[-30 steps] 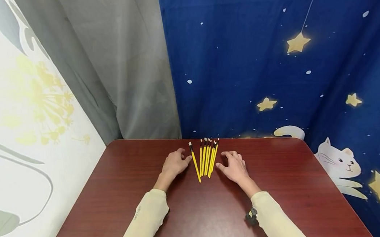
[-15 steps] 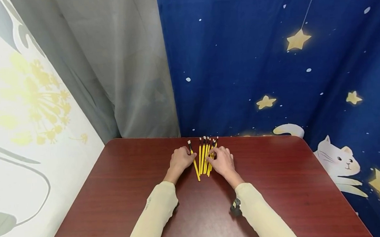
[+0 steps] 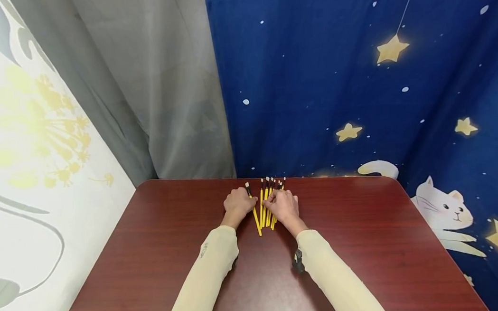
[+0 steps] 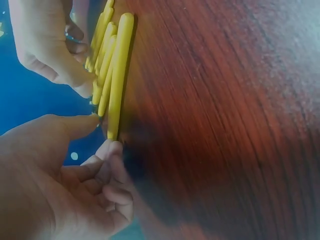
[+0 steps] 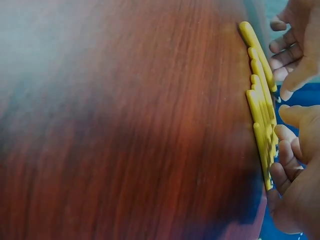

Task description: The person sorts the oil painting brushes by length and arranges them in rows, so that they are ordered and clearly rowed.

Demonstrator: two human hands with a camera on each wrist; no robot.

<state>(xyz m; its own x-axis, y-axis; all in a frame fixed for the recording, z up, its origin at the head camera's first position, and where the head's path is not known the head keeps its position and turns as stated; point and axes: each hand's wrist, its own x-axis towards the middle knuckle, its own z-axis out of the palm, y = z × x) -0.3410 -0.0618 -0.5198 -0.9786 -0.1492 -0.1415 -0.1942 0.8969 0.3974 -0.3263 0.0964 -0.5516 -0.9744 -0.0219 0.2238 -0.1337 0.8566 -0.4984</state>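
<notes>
Several paintbrushes with yellow handles, dark ferrules and pale bristles lie on the brown table [image 3: 174, 255] near its far edge. One paintbrush [image 3: 256, 217] slants apart at the left of the close-lying bunch [image 3: 266, 207]. Beside that single brush is my left hand [image 3: 238, 201]; in the left wrist view its bent fingertips [image 4: 112, 149] meet the handle, and the thumb reaches across, with a gap between. My right hand [image 3: 284, 204] covers part of the bunch from the right. Its loosely bent fingers [image 5: 287, 155] lie along the brushes, the thumb pointing toward the left hand.
Behind the table hang a grey curtain [image 3: 186, 107] and a blue curtain [image 3: 304, 76] printed with stars and a white cat. A pale patterned panel [image 3: 41, 187] stands at the left. A small dark device [image 3: 298, 261] sits at my right wrist.
Both hands have moved inward: the right hand went left from beside the bunch to over it, and the left hand went right onto the single brush. The brushes keep about the same layout.
</notes>
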